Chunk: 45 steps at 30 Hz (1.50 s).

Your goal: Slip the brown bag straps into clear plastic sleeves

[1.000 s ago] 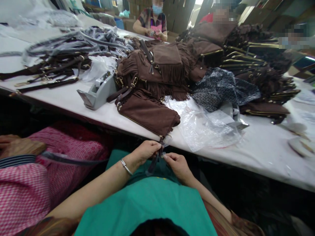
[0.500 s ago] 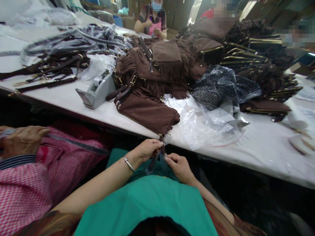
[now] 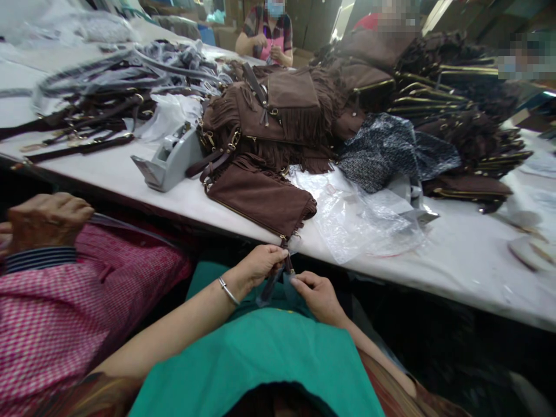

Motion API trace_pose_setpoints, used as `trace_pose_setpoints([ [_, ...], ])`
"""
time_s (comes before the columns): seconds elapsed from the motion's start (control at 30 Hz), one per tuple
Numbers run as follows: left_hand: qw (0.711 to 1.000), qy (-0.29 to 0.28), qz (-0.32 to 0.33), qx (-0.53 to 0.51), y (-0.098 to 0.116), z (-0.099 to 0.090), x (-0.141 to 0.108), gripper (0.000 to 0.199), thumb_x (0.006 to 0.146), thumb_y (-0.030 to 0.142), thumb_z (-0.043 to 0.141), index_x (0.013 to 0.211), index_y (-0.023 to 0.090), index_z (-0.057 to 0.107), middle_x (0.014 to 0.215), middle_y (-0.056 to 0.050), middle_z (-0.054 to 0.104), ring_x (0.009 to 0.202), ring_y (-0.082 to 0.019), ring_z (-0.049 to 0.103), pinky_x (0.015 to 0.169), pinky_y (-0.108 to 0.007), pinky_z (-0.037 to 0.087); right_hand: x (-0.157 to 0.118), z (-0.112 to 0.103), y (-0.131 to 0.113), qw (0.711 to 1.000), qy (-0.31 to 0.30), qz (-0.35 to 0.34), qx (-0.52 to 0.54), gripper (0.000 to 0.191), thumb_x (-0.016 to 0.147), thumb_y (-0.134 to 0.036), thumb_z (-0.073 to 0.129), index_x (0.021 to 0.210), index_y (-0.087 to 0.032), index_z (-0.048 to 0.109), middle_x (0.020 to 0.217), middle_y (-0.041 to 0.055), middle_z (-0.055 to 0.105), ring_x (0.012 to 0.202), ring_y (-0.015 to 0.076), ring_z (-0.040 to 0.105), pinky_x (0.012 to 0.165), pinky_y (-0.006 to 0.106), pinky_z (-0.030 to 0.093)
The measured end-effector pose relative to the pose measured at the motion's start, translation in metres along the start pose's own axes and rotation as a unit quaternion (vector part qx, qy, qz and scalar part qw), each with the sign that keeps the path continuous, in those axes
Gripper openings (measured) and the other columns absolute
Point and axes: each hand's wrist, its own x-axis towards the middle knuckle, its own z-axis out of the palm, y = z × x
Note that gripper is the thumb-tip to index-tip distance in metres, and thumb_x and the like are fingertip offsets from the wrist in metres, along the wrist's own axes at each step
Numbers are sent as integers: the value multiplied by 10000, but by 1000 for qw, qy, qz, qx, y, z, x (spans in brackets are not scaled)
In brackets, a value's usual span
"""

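A dark brown pouch (image 3: 260, 194) with a gold zipper and fringe lies at the table's front edge. From its near corner hangs a brown leather zipper pull (image 3: 288, 264) in strips. My left hand (image 3: 263, 263), a metal bangle on its wrist, is closed in a pinch on the upper part of the pull. My right hand (image 3: 320, 294) pinches a small clear plastic sleeve (image 3: 289, 285) at the lower end of one strip. Another strip, with plastic around it, dangles under my left fingers. My fingers partly hide the pull.
Behind the pouch are piled brown fringed bags (image 3: 278, 121). A grey tape dispenser (image 3: 174, 159) stands left; crumpled clear plastic (image 3: 360, 217) lies right. Straps (image 3: 104, 116) cover the left table. A co-worker's hand (image 3: 50, 220) is close on my left; another person (image 3: 267, 37) sits across.
The co-worker's hand on the left has moved up and right, with a strip pulled along. My own hands hold almost the same place; slightly more of the strip's end shows by my right fingers.
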Motion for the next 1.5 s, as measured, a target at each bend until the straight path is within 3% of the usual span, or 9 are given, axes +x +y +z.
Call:
trace_pose_setpoints([
  [0.3,1000,27,8,2,-1,2,-2,358,678,477,704,621,164,541,508,54,453,453,-68,390,471,-235,284,5,5,-6,997,20,68,38,280,766,-412,647,754,-149,742,647,22,638,593,141,521,572,257,395],
  [0.5,999,38,-7,-12,-1,-2,-4,387,664,506,723,668,150,572,537,49,488,468,-67,418,482,-220,298,28,11,-18,993,45,93,56,348,738,-449,636,752,-116,738,520,0,574,488,120,471,495,244,358],
  [0.77,994,26,-56,-87,-20,-21,-19,440,714,533,695,921,148,647,857,-72,688,699,-142,618,609,-245,441,61,29,-18,995,78,60,29,342,742,-443,613,711,-121,722,567,28,628,508,141,528,502,250,397],
  [0.97,996,54,-6,-68,-21,-14,-21,388,657,483,740,796,127,672,707,-37,644,597,-122,558,580,-248,429,55,29,-23,995,72,64,34,372,775,-481,581,780,-136,717,484,-8,569,436,129,508,466,242,383],
  [1.1,996,79,18,-22,-22,-13,-16,378,689,483,697,815,127,700,711,-49,660,601,-137,556,581,-260,423,49,29,-20,993,72,77,46,312,746,-442,602,725,-140,675,503,-11,569,440,121,499,459,236,380],
  [1.3,975,155,118,110,-25,-14,-17,335,761,446,613,781,134,732,715,-51,671,650,-157,552,595,-254,419,50,32,-23,995,69,68,11,251,744,-383,599,694,-147,667,495,-14,560,438,125,503,455,236,379],
  [1.5,968,170,139,124,-21,-14,-14,354,784,460,588,796,137,734,743,-53,692,678,-169,575,608,-251,427,55,31,-25,996,70,53,-20,254,779,-380,580,744,-155,693,573,8,634,435,126,535,462,238,405],
])
